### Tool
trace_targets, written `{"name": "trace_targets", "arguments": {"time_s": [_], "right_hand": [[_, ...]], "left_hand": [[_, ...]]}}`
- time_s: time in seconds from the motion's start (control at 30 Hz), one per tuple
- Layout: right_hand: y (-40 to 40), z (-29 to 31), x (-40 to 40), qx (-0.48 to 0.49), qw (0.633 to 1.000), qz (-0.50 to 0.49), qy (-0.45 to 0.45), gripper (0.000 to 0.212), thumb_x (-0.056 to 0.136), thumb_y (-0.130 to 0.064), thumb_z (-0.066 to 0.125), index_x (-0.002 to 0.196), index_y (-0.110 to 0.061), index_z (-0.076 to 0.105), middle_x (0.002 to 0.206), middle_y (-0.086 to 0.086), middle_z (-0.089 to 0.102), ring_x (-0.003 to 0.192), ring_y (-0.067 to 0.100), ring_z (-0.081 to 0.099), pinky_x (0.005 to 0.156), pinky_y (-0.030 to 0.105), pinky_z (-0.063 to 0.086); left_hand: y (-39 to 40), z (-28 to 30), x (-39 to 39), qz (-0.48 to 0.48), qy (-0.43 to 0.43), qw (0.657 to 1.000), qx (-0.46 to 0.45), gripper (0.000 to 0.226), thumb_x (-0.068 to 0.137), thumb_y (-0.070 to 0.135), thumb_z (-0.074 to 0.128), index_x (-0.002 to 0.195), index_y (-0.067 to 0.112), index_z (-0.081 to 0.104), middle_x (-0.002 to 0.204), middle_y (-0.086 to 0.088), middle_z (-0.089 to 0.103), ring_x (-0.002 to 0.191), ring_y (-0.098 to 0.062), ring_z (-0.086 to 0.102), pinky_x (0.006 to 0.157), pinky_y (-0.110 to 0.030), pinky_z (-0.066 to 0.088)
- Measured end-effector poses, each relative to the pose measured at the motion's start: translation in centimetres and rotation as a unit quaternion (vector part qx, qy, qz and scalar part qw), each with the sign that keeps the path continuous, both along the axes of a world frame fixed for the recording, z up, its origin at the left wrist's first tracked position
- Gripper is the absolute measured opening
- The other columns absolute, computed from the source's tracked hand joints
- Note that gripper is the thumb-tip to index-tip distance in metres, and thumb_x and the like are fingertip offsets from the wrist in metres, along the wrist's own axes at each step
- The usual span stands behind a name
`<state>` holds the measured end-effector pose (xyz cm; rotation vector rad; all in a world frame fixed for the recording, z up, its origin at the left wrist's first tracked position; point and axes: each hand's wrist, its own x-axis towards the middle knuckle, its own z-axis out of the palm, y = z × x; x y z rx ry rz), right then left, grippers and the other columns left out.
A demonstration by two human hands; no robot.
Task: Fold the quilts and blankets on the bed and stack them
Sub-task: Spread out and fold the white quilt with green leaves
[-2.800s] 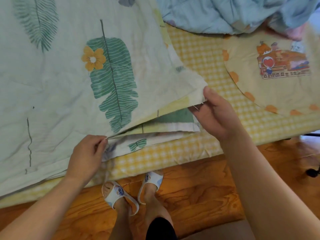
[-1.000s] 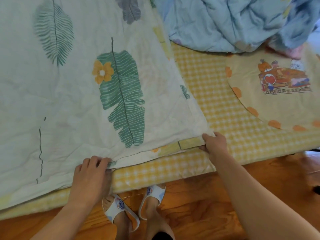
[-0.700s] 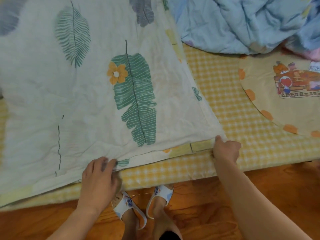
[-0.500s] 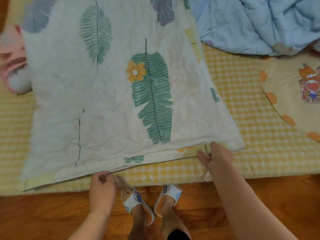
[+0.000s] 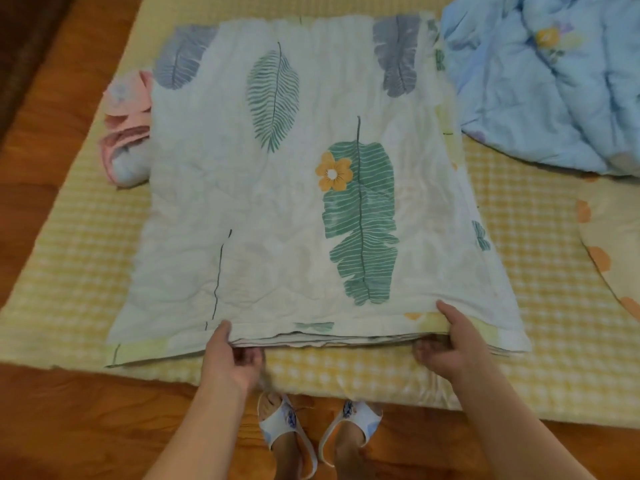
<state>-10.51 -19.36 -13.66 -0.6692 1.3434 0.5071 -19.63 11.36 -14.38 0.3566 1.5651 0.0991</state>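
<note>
The leaf-print quilt (image 5: 311,209) lies folded in several layers on the bed (image 5: 540,271), which is covered in yellow-and-white check, and its near edge runs just inside the bed's near side. Both hands hold that edge. The left hand (image 5: 230,358) is clamped on the stacked layers left of the middle — thumb on top of the cloth, fingers curled underneath. The right hand (image 5: 453,344) grips the same edge further right, short of the near right corner, with the thumb pressed on the top layer and the fingers tucked beneath the stack. Between the two grips the layered edges show as thin lines, slightly lifted off the bed.

Straight ahead of the right hand a large green leaf with an orange flower is printed on the top layer; ahead of the left hand the cloth is mostly plain, with a thin dark stem line. Beyond the far left side of the quilt, well ahead of the left grip, a pink bundle of cloth (image 5: 126,126) sits partly tucked behind it. Far ahead and to the right of the right grip a crumpled light blue quilt (image 5: 554,91) lies on the bed, apart from the folded one. Further right, a cream cloth with orange dots (image 5: 613,237) reaches the frame edge. Below the hands, on the wooden floor (image 5: 86,427), stand two feet in white slippers (image 5: 287,424).
</note>
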Motion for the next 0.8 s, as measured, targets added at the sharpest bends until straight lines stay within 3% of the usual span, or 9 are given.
{"name": "trace_targets", "arguments": {"time_s": [0.07, 0.13, 0.23, 0.37, 0.43, 0.5, 0.6, 0.7, 0.8], "right_hand": [[0.2, 0.8, -0.1, 0.023, 0.992, -0.059, -0.112, 0.031, 0.091, -0.023, 0.066, 0.120, -0.013, 0.067, 0.105, 0.007, 0.075, 0.098, 0.027, 0.070, 0.094, 0.041, 0.052], [0.9, 2.0, -0.1, 0.070, 0.972, -0.116, -0.193, 0.039, 0.094, -0.023, 0.062, 0.132, -0.016, 0.062, 0.124, 0.008, 0.070, 0.116, 0.029, 0.065, 0.107, 0.046, 0.044], [1.8, 2.6, -0.4, 0.059, 0.961, -0.128, -0.237, 0.039, 0.098, -0.029, 0.055, 0.135, -0.017, 0.060, 0.130, 0.008, 0.066, 0.121, 0.029, 0.063, 0.109, 0.047, 0.040], [1.2, 2.0, -0.6, 0.026, 0.957, -0.164, -0.236, 0.046, 0.097, -0.040, 0.054, 0.138, -0.019, 0.058, 0.131, 0.007, 0.066, 0.124, 0.026, 0.061, 0.113, 0.044, 0.038], [0.3, 1.4, -0.6, 0.076, 0.964, -0.145, -0.210, 0.062, 0.088, -0.029, 0.071, 0.144, -0.012, 0.051, 0.119, 0.000, 0.072, 0.110, 0.015, 0.068, 0.102, 0.037, 0.051], [-0.1, 2.0, -0.4, 0.004, 0.985, -0.031, -0.170, 0.083, 0.064, -0.008, 0.086, 0.135, 0.003, 0.044, 0.104, -0.011, 0.073, 0.086, 0.005, 0.071, 0.076, 0.027, 0.060], [-0.5, 6.0, 0.7, -0.070, 0.975, 0.037, -0.207, 0.036, 0.089, -0.004, 0.068, 0.124, -0.009, 0.062, 0.088, -0.009, 0.077, 0.088, 0.014, 0.072, 0.085, 0.033, 0.059], [0.1, 13.7, 2.3, -0.037, 0.943, -0.103, -0.313, 0.036, 0.103, -0.018, 0.051, 0.138, -0.011, 0.055, 0.120, 0.009, 0.071, 0.114, 0.024, 0.067, 0.102, 0.045, 0.049], [1.1, 17.6, -0.4, -0.106, 0.943, -0.105, -0.296, 0.034, 0.099, -0.020, 0.057, 0.133, -0.015, 0.058, 0.106, 0.005, 0.076, 0.099, 0.021, 0.073, 0.077, 0.042, 0.061]], "left_hand": [[0.7, 0.2, 0.0, 0.013, -0.022, 1.000, -0.007, 0.028, 0.092, 0.031, 0.071, 0.116, 0.018, 0.069, 0.104, 0.001, 0.071, 0.084, -0.015, 0.066, 0.058, -0.024, 0.052], [1.4, 0.6, 0.4, 0.030, -0.068, 0.997, 0.005, 0.030, 0.091, 0.028, 0.070, 0.120, 0.019, 0.070, 0.109, -0.001, 0.074, 0.090, -0.019, 0.070, 0.068, -0.031, 0.055], [3.0, 1.1, 0.4, 0.087, -0.205, 0.975, 0.023, 0.047, 0.085, 0.031, 0.070, 0.130, 0.017, 0.066, 0.123, -0.010, 0.072, 0.114, -0.031, 0.069, 0.100, -0.049, 0.052], [6.0, 1.7, 0.5, 0.069, -0.248, 0.965, 0.055, 0.068, 0.069, 0.032, 0.074, 0.134, 0.014, 0.063, 0.125, -0.013, 0.070, 0.117, -0.034, 0.067, 0.103, -0.053, 0.049], [7.3, 1.8, 1.0, 0.051, -0.216, 0.974, 0.040, 0.057, 0.076, 0.024, 0.067, 0.131, 0.010, 0.063, 0.121, -0.015, 0.072, 0.113, -0.034, 0.069, 0.101, -0.051, 0.050], [8.7, 2.5, 1.8, -0.001, -0.151, 0.988, 0.026, 0.042, 0.091, 0.018, 0.060, 0.132, 0.009, 0.062, 0.120, -0.014, 0.072, 0.111, -0.031, 0.069, 0.093, -0.049, 0.053], [10.5, 5.8, 2.2, -0.038, -0.120, 0.989, 0.073, 0.037, 0.099, 0.018, 0.057, 0.135, 0.013, 0.062, 0.112, -0.004, 0.073, 0.099, -0.021, 0.071, 0.077, -0.039, 0.059], [11.9, 12.8, 2.1, -0.038, -0.219, 0.952, 0.212, 0.035, 0.098, 0.021, 0.061, 0.132, 0.014, 0.064, 0.117, 0.000, 0.074, 0.102, -0.018, 0.073, 0.080, -0.033, 0.062], [13.0, 16.2, 0.1, -0.058, -0.181, 0.952, 0.241, 0.021, 0.096, 0.025, 0.063, 0.114, 0.018, 0.070, 0.114, 0.000, 0.075, 0.100, -0.022, 0.072, 0.092, -0.044, 0.057]]}}
